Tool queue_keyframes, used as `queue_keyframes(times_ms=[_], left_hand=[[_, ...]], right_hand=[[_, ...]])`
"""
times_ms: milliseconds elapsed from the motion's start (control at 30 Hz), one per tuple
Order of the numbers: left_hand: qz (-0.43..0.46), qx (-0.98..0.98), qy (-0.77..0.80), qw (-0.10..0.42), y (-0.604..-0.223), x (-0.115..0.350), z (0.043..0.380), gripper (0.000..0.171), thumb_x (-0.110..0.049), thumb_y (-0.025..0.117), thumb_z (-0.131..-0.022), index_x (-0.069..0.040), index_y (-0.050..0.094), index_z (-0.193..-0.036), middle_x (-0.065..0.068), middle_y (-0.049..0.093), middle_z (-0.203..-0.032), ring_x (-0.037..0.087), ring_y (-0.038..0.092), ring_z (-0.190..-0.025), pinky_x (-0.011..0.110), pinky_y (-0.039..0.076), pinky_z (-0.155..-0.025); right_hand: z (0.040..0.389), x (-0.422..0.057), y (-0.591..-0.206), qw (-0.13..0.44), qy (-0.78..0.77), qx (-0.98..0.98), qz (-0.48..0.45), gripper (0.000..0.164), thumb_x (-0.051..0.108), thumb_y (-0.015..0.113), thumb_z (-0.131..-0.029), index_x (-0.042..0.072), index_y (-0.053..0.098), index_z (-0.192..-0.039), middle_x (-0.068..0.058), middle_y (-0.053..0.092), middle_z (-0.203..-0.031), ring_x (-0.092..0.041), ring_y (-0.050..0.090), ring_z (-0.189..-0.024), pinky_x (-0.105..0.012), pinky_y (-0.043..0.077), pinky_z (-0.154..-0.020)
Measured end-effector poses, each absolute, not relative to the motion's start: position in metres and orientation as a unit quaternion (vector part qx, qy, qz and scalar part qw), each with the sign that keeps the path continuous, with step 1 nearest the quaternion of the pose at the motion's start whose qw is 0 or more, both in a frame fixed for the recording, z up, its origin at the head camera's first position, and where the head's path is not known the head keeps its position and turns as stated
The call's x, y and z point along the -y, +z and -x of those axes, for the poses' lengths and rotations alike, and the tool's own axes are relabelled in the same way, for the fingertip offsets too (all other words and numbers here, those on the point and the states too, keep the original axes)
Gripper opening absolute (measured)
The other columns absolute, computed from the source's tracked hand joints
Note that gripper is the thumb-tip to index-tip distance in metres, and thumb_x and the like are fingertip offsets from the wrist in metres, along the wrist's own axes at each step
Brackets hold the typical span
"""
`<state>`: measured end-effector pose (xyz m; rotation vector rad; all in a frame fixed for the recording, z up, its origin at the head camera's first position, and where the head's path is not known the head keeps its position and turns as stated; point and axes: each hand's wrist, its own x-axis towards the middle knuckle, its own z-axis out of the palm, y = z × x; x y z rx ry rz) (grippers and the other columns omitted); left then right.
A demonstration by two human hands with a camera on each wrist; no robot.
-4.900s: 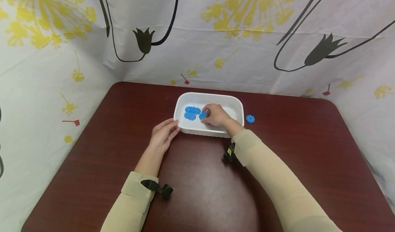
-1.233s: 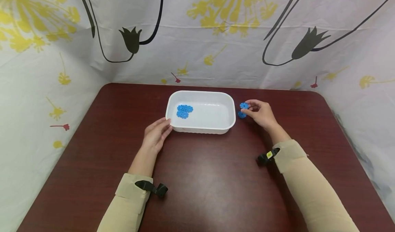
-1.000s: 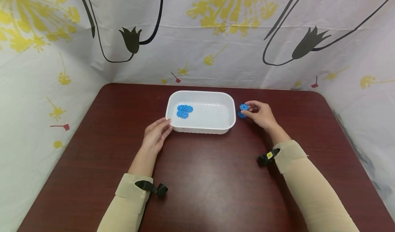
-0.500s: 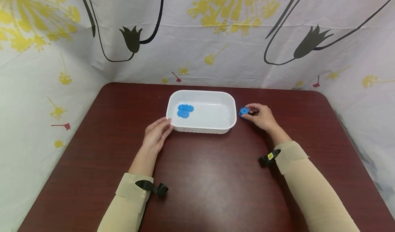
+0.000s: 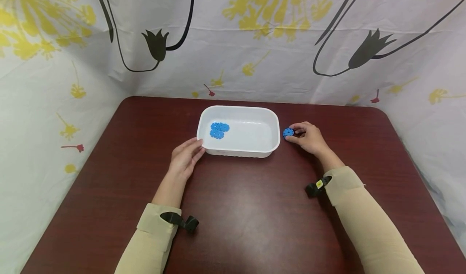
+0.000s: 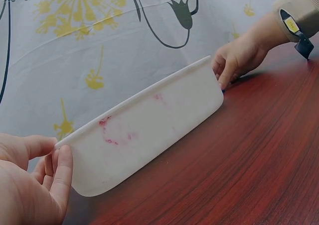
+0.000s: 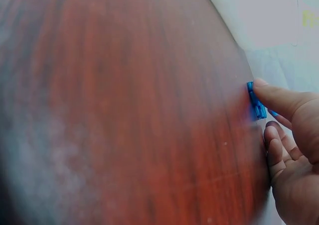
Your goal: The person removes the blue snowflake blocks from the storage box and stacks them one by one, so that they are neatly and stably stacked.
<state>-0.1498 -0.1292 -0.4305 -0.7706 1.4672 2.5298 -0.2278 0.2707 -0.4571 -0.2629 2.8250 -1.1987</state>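
Observation:
A white plastic tray (image 5: pixel 247 141) stands at the back of the table. My left hand (image 5: pixel 185 157) pinches its near left corner, thumb at the rim and fingers against the outer wall, as the left wrist view shows. Inside the tray, at its left end, several blue notched discs (image 5: pixel 218 130) lie flat and overlapping. Just beyond the tray's right end my right hand (image 5: pixel 308 137) holds a blue notched disc (image 5: pixel 288 132) between thumb and fingers, low over the table. Another such disc lies beneath it, mostly hidden. In the right wrist view blue edges (image 7: pixel 256 101) show at the thumb tip.
The dark red-brown table (image 5: pixel 240 209) has rounded far corners. Patterned white cloth (image 5: pixel 269 75) hangs behind and beside it. Each sleeve cuff carries a black strap; the left wrist mount (image 5: pixel 190 224) hangs close over the table. Pinkish smudges (image 6: pixel 107 130) mark the tray's outer wall.
Since the oldest frame my right hand has lifted one disc out of the tray and carried it right, then lowered it onto the disc on the table. The left hand still holds the tray corner.

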Motion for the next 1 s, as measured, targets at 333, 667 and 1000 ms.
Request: queue_keyframes(times_ms=[333, 667, 1000], left_hand=[[0.257, -0.482, 0.835, 0.059, -0.429, 0.129, 0.150, 0.032, -0.002, 0.070, -0.094, 0.000, 0.059, -0.124, 0.005, 0.064, -0.095, 0.010, 0.065, -0.081, 0.022, 0.061, -0.085], [0.257, -0.478, 0.838, 0.059, -0.431, 0.129, 0.152, 0.032, -0.001, 0.070, -0.094, 0.000, 0.058, -0.124, 0.006, 0.064, -0.099, 0.011, 0.065, -0.081, 0.022, 0.061, -0.085], [0.255, -0.478, 0.839, 0.057, -0.431, 0.129, 0.151, 0.031, 0.000, 0.070, -0.094, 0.000, 0.059, -0.122, 0.007, 0.062, -0.104, 0.011, 0.065, -0.083, 0.023, 0.060, -0.087]], right_hand=[[0.228, -0.272, -0.457, 0.034, -0.374, -0.922, 0.098, 0.041, 0.017, 0.079, -0.091, -0.005, 0.065, -0.123, -0.021, 0.057, -0.120, -0.033, 0.058, -0.105, -0.042, 0.052, -0.087], [0.232, -0.273, -0.455, 0.043, -0.394, -0.914, 0.088, 0.046, 0.024, 0.078, -0.092, -0.003, 0.063, -0.127, -0.020, 0.060, -0.123, -0.033, 0.060, -0.107, -0.040, 0.054, -0.089], [0.234, -0.263, -0.439, 0.000, -0.466, -0.883, 0.052, 0.048, 0.036, 0.069, -0.098, 0.002, 0.062, -0.130, -0.015, 0.064, -0.118, -0.019, 0.059, -0.101, -0.013, 0.050, -0.074]])
